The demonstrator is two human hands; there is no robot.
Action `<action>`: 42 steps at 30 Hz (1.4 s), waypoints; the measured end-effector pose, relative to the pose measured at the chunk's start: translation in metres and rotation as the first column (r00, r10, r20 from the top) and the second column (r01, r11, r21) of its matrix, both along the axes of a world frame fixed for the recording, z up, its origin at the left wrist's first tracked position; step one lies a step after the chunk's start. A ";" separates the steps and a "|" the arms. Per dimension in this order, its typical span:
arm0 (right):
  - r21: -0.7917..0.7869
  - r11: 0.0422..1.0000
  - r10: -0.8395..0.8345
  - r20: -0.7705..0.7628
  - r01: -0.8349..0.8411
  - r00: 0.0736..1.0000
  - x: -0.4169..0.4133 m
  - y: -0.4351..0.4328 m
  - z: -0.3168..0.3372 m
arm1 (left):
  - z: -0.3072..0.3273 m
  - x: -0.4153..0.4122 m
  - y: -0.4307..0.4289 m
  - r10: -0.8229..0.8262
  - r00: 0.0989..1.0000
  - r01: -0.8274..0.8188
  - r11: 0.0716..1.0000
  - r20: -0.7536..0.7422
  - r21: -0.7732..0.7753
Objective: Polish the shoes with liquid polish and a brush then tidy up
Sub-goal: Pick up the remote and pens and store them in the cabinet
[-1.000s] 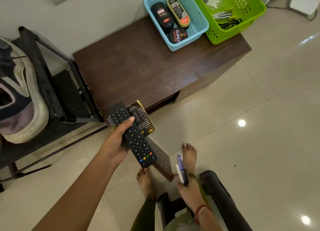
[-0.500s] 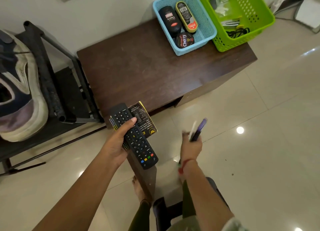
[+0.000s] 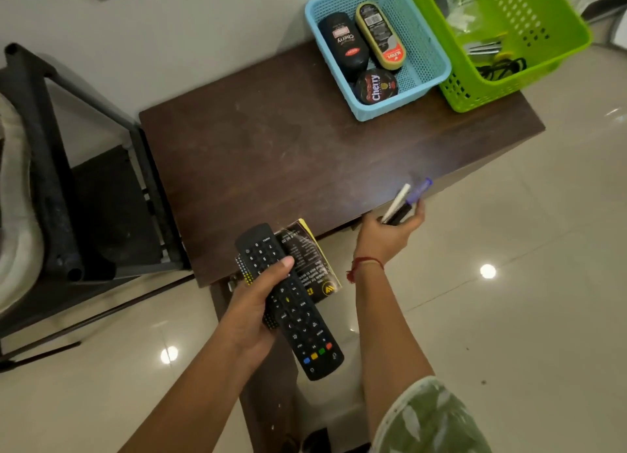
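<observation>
My left hand [image 3: 251, 311] grips a black remote control [image 3: 291, 303] together with a black and yellow packet [image 3: 310, 264], at the front edge of the dark brown table [image 3: 288, 154]. My right hand [image 3: 386, 235] holds a few pens [image 3: 402, 199], one white and one purple, over the table's front right edge. A blue basket [image 3: 431, 59] at the back of the table holds two black shoe polish bottles and a round Cherry polish tin [image 3: 376, 87].
A green basket [image 3: 529, 79] with cables and small items sits at the table's back right corner. A black metal rack [image 3: 51, 167] with a worn sneaker [image 3: 13, 222] stands to the left. Glossy tiled floor [image 3: 509, 300] surrounds the table.
My right hand has risen from near my feet and moved forward to the table's front right edge with the pens. The left hand keeps its hold on the remote and packet.
</observation>
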State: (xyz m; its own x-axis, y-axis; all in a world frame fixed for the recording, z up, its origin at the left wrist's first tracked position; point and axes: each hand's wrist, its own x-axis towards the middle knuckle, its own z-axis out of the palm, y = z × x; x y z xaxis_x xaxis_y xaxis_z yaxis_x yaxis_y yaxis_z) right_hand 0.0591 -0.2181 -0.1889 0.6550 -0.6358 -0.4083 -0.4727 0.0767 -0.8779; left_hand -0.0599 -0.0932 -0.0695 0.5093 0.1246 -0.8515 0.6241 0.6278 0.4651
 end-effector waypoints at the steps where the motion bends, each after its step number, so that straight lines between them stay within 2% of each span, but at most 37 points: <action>1: -0.001 1.000 -0.030 0.032 0.030 0.999 0.002 0.001 -0.006 | -0.003 0.000 -0.001 -0.011 1.000 0.011 1.000 0.006 0.001; 6: -0.025 0.993 -0.107 0.185 0.114 0.977 0.010 0.010 -0.023 | -0.021 -0.004 -0.006 -0.073 0.997 0.072 0.997 0.034 0.013; 9: -0.041 0.994 -0.092 0.180 0.101 0.979 0.003 0.005 -0.018 | -0.026 -0.006 -0.011 -0.088 0.996 0.088 0.996 0.013 0.019; 12: -0.096 0.993 -0.059 0.122 0.071 0.991 -0.021 -0.018 -0.017 | -0.023 -0.007 -0.016 -0.084 0.996 0.084 0.996 -0.010 0.015; 16: -0.203 0.977 0.076 0.029 -0.069 0.997 -0.054 -0.056 -0.009 | -0.012 -0.006 -0.024 -0.097 0.995 0.097 0.995 -0.037 0.013; 19: -0.223 0.968 0.124 0.017 -0.117 0.992 -0.061 -0.071 0.001 | -0.003 -0.004 -0.035 -0.122 0.992 0.123 0.992 -0.043 0.021; 24: -0.183 0.983 -0.007 -0.096 -0.011 0.995 -0.074 -0.094 0.009 | 0.005 0.005 -0.058 -0.149 0.987 0.150 0.989 -0.053 0.015; 29: -0.166 0.984 -0.111 -0.255 0.070 0.960 -0.084 -0.153 0.017 | 0.002 0.015 -0.087 -0.183 0.980 0.185 0.983 -0.082 0.019; 32: -0.218 0.975 -0.113 -0.295 0.048 0.949 -0.087 -0.199 0.024 | -0.002 0.023 -0.111 -0.214 0.970 0.217 0.976 -0.115 0.015; 36: -0.242 0.962 -0.199 -0.314 0.125 0.928 -0.077 -0.258 0.028 | -0.005 0.036 -0.141 -0.250 0.960 0.254 0.967 -0.126 0.013; 42: -0.339 0.941 -0.122 -0.356 -0.007 0.927 -0.035 -0.348 0.034 | -0.010 0.063 -0.191 -0.268 0.951 0.274 0.961 -0.152 0.021</action>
